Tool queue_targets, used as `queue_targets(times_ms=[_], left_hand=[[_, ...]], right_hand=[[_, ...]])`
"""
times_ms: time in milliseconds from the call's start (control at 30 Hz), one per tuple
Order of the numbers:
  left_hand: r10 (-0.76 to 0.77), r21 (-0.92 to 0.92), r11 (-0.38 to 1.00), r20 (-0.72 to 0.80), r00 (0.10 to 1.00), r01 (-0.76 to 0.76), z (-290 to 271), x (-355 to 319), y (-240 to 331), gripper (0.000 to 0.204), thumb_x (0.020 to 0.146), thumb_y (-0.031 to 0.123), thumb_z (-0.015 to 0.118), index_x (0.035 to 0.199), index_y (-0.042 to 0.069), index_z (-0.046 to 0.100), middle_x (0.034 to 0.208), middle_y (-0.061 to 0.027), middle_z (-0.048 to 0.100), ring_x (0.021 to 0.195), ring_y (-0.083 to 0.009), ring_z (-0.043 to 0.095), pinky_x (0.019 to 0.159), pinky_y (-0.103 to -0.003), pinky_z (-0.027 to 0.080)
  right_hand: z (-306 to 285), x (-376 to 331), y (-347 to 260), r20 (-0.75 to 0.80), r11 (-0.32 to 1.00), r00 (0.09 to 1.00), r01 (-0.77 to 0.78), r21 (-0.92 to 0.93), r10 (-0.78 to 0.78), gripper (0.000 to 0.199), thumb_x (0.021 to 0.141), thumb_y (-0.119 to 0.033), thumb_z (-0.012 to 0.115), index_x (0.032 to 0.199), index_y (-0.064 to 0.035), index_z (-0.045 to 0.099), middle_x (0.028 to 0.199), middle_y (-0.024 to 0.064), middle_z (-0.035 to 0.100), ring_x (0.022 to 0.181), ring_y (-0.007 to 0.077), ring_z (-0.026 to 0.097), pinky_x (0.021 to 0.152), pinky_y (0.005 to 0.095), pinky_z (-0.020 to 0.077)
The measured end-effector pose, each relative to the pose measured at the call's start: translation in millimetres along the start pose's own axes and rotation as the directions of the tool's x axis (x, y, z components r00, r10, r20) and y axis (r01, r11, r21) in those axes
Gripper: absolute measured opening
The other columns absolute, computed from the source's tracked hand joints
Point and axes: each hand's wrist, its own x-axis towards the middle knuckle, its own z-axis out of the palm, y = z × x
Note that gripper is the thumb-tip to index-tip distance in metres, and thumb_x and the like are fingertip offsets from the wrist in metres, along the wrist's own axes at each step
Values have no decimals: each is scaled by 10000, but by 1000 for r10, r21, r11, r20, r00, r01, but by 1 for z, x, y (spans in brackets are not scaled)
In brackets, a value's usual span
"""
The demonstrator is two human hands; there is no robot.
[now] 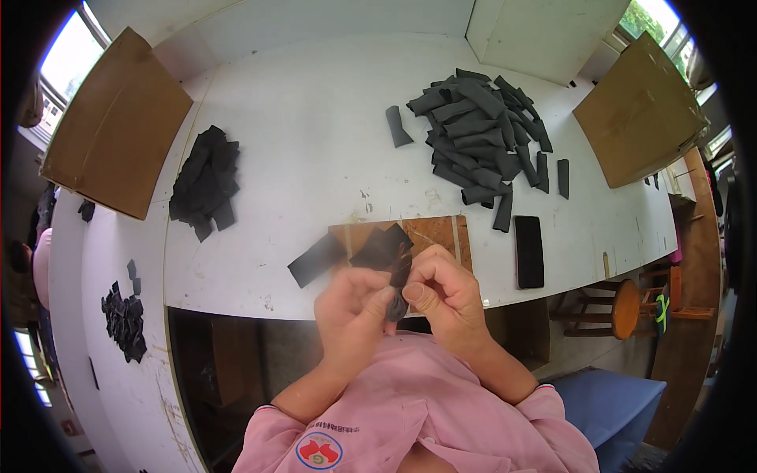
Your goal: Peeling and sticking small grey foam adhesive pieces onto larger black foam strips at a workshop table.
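Between my two hands, close to the table's front edge, is a dark fabric piece (pixel 399 303) with a coiled, rounded lower end. My left hand (pixel 347 309) pinches it from the left with thumb and fingers. My right hand (pixel 448 293) grips its right side, thumb pressed near the coil. Just beyond, a black flat piece (pixel 378 248) lies over a brown board (pixel 441 235); whether it joins the held piece I cannot tell. Another dark flat strip (pixel 315 260) rests at the board's left edge, partly on the white table (pixel 307 150).
A heap of dark grey tube-like pieces (pixel 473 130) lies at the far right, a phone (pixel 529 252) nearer. Flat dark pieces (pixel 206 181) are stacked at left, smaller black scraps (pixel 124 323) beyond. Cardboard boxes (pixel 118 126) (pixel 640 114) flank the table; a wooden stool (pixel 625 309) stands right.
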Motion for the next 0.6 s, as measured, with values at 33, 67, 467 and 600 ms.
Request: queue_targets(times_ms=[33,67,467,600], left_hand=[[-79,-140,986,97,992,92,-1,7,5,134,811,-8,535,917,-9,453,744,-97,565,480,-75,465,368,-185,350],[-78,-139,986,102,992,92,-2,13,11,134,811,-8,535,917,-9,453,744,-97,565,480,-75,465,368,-185,350],[-502,-685,429,361,786,588,-33,63,-25,342,854,25,359,1186,-1,438,700,-48,541,333,-61,290,325,-172,296],[-531,-717,419,304,791,557,-42,63,-35,322,863,33,362,1169,22,461,723,-47,543,341,-62,292,323,-165,305]], right_hand=[[-4,3,-3,36,994,997,-72,78,69,117,791,-67,572,751,5,489,662,30,454,618,115,456,555,228,378],[-7,8,-10,32,995,997,-69,76,67,117,791,-67,572,751,5,489,662,30,454,618,115,456,555,228,378],[-24,41,52,329,669,779,-627,399,534,211,857,-226,524,700,-89,486,590,-35,422,504,43,370,458,174,296],[-17,44,60,344,671,793,-608,424,502,197,856,-221,524,711,-89,498,602,-28,451,519,46,397,469,174,316]])
